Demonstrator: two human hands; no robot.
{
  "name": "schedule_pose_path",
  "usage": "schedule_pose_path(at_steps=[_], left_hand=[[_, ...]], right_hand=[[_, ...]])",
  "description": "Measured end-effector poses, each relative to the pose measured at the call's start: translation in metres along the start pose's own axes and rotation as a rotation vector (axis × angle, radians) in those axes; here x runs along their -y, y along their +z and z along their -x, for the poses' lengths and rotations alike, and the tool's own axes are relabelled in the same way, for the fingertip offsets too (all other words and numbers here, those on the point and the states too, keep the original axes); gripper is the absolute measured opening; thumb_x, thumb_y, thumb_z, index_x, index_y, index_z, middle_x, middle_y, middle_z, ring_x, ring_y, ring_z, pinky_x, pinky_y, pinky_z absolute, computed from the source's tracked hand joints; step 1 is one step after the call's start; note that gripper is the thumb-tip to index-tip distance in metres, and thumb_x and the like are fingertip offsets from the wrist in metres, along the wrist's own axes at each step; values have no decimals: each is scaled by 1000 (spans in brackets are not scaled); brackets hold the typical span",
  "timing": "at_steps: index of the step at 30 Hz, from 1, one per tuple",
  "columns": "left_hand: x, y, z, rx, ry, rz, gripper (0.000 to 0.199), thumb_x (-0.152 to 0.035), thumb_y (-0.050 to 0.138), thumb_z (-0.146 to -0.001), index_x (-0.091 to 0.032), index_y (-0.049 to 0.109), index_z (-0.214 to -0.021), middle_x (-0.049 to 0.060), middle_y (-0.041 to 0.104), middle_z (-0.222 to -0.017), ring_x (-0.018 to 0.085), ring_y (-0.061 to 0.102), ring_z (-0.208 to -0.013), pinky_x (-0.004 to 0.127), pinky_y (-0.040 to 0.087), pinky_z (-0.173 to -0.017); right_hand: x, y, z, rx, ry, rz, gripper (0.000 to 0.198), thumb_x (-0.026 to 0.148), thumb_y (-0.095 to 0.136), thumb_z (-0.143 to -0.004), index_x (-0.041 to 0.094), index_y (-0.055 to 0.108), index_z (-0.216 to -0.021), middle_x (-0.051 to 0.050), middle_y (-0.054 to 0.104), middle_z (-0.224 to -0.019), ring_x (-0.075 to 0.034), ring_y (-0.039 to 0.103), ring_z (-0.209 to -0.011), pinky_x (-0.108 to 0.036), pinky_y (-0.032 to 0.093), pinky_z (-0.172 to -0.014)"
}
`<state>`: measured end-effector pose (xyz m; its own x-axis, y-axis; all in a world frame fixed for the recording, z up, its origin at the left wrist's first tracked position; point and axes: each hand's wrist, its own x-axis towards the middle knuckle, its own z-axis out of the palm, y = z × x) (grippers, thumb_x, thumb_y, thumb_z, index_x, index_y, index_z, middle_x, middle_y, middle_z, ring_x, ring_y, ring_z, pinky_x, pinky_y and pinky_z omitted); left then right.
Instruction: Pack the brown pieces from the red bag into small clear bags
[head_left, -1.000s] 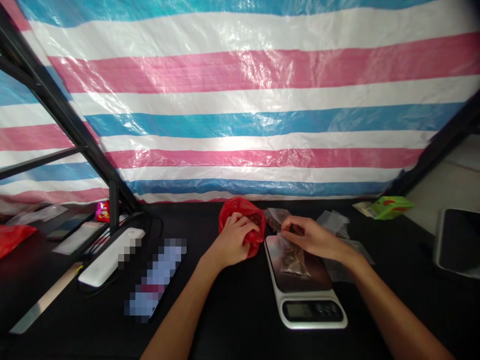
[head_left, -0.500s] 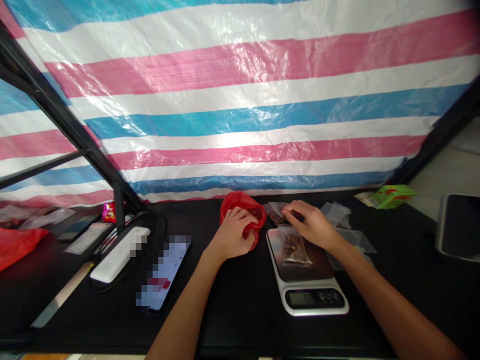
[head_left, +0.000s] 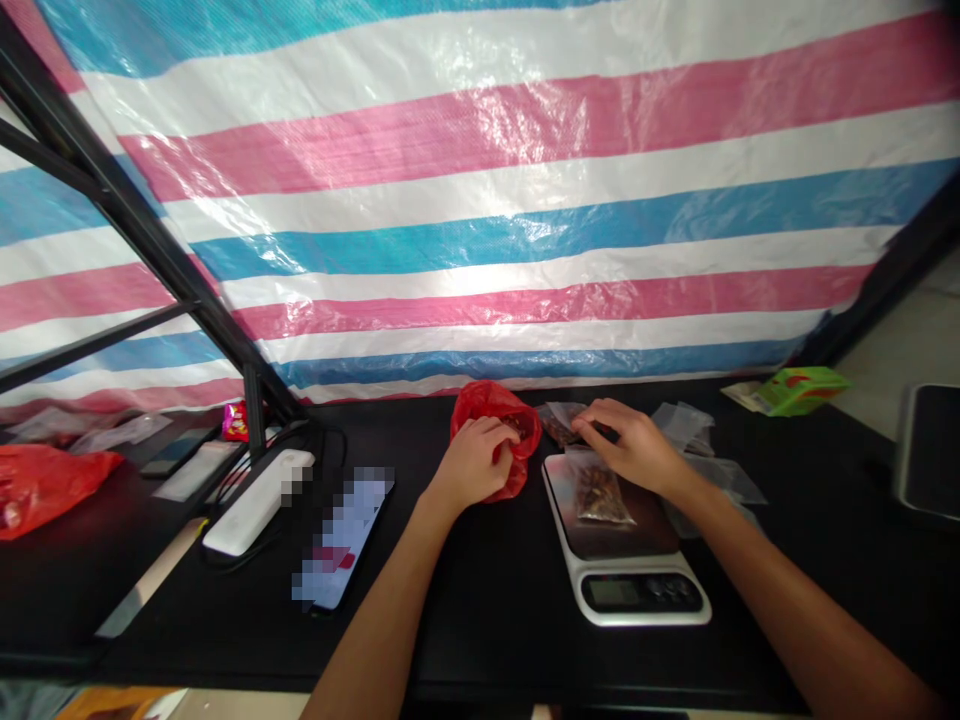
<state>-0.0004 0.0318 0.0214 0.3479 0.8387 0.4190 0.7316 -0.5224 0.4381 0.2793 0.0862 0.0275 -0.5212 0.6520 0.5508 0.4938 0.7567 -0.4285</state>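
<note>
My left hand (head_left: 476,465) is at the mouth of a red plastic bag (head_left: 487,398), its bent fingers over the opening. Anything pinched in them is too small to make out. Brown bits show inside the bag. My right hand (head_left: 634,440) hovers over the far side of a white digital kitchen scale (head_left: 637,603), thumb and fingers curled together. What it pinches is hidden. On the scale plate, a small clear bag of brown dried pieces (head_left: 600,495) has its top edge just below that hand. Past the scale, another filled clear bag (head_left: 556,422) lies near my right fingertips.
Clear bags (head_left: 679,425) lie right of the scale. A green packet (head_left: 806,390) sits at the back right. Leftward are a phone (head_left: 341,545), a white power strip (head_left: 259,505), cables and another red bag (head_left: 52,490). Striped sheeting (head_left: 525,235) rises behind the black table.
The view has shifted slightly, so things sit farther right in the picture. My left fingers have curled more at the red bag's mouth. My right hand keeps nearly the same pose over the scale.
</note>
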Motion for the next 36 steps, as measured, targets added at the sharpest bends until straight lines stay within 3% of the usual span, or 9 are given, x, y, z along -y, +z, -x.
schedule_pose_path(at_steps=[7, 12, 19, 22, 25, 27, 30, 33, 36], left_hand=[[0, 4, 0, -34, 32, 6, 24, -7, 56, -92, -23, 74, -96, 4, 79, -103, 23, 71, -99, 39, 49, -99], [1, 2, 1, 10, -1, 29, 21, -11, 59, -92, -23, 76, -96, 3, 80, -95, 21, 73, -87, 35, 51, -88], [-11, 1, 0, 79, -82, 417, 22, -14, 58, -92, -22, 78, -98, 5, 81, -103, 20, 74, -94, 30, 54, -89], [-11, 5, -4, 34, -217, 669, 23, -23, 53, -97, -20, 76, -98, 3, 75, -83, 15, 68, -69, 26, 52, -68], [-5, 6, -8, -88, -338, 825, 22, -31, 54, -98, -18, 72, -96, -2, 64, -70, 9, 51, -46, 23, 41, -49], [-1, 1, -9, -239, -326, 753, 20, -32, 57, -98, -19, 71, -95, 0, 67, -78, 10, 56, -51, 24, 44, -52], [-2, -9, -8, -342, -234, 612, 16, -31, 64, -95, -20, 73, -103, 6, 74, -100, 17, 70, -84, 28, 55, -76], [-10, -14, -5, -158, -193, 724, 32, -33, 74, -90, -22, 70, -120, 7, 76, -113, 22, 71, -102, 32, 56, -90], [-16, -10, -4, 20, -223, 864, 38, -30, 79, -86, -21, 69, -121, 7, 77, -112, 22, 73, -100, 33, 57, -91]], right_hand=[[3, -10, 0, 82, 33, -3, 25, 37, 56, -106, 24, 72, -90, -5, 73, -90, -22, 68, -86, -36, 51, -80], [6, -13, 1, 212, 61, 37, 19, 36, 59, -103, 26, 73, -96, -5, 76, -99, -26, 69, -101, -40, 50, -93], [-4, -10, 4, 315, 141, 24, 13, 33, 64, -97, 26, 71, -90, -3, 74, -98, -26, 67, -99, -40, 48, -93], [-3, -11, 2, 295, 145, -88, 19, 35, 63, -98, 24, 69, -83, -3, 70, -89, -22, 64, -86, -36, 47, -80], [10, -11, -1, 213, 133, -257, 26, 41, 63, -101, 23, 67, -83, -2, 63, -85, -19, 58, -77, -32, 44, -70], [24, -10, -4, 139, 116, -331, 27, 44, 64, -102, 23, 68, -85, -2, 61, -83, -18, 55, -75, -32, 43, -69], [46, -2, -10, 1, 99, -388, 24, 43, 66, -101, 24, 70, -88, -3, 62, -84, -18, 56, -76, -32, 45, -69], [63, 9, -27, -127, 88, -377, 23, 44, 67, -101, 24, 71, -88, -3, 64, -84, -19, 56, -75, -33, 46, -67], [71, 18, -53, -65, 31, -342, 23, 44, 67, -100, 24, 73, -90, -2, 64, -83, -18, 57, -72, -32, 49, -68]])
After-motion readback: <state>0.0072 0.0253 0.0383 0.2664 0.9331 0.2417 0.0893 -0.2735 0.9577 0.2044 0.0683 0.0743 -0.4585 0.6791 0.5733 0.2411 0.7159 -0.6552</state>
